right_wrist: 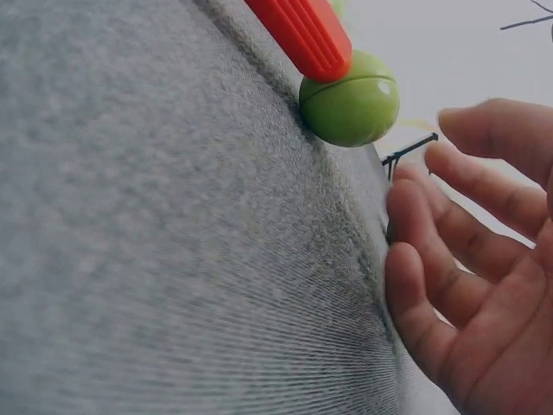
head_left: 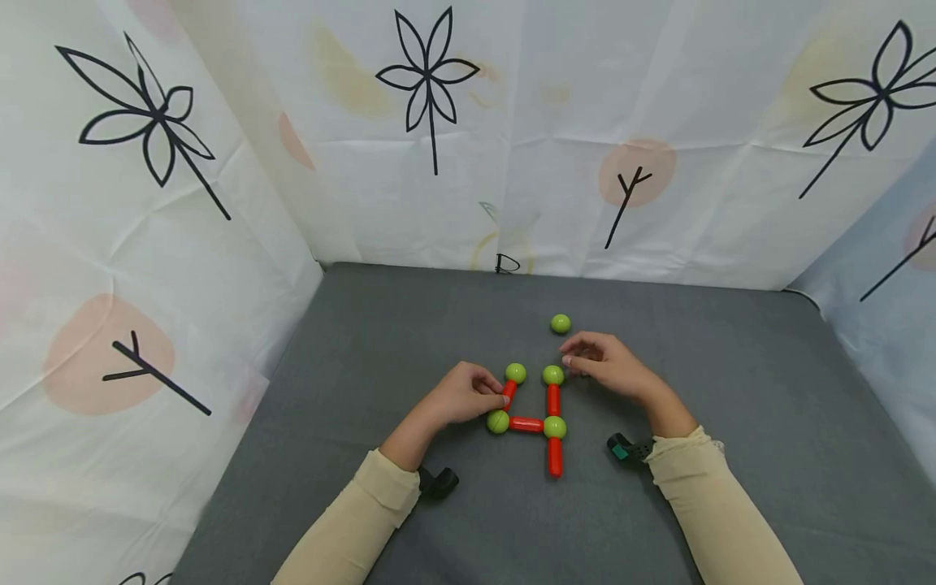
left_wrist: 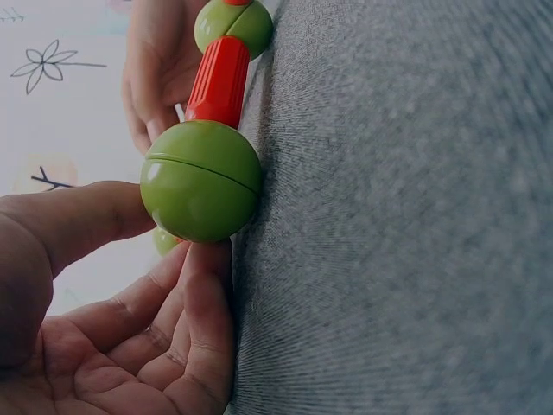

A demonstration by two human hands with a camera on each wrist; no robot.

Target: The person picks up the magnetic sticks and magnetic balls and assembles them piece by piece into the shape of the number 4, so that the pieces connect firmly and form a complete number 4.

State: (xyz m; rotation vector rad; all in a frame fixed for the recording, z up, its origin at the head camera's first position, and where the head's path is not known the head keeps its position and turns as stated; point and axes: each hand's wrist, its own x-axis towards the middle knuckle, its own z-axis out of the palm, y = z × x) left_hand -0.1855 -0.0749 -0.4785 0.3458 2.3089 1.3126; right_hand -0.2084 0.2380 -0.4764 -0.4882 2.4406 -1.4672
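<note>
Green balls and red rods lie joined on the grey surface as a shape like a figure 4. My left hand pinches the short red rod between the upper left ball and the lower left ball. In the left wrist view the near green ball hides most of that grip. My right hand, fingers loosely bent and holding nothing, hovers just right of the upper right ball. The right wrist view shows a gap between these fingers and a green ball with a red rod on it.
A loose green ball sits behind the joined shape, beyond my right hand. The grey table ends at white cloth walls printed with flowers, at the back and both sides. Wrist straps with dark camera mounts sit on both wrists.
</note>
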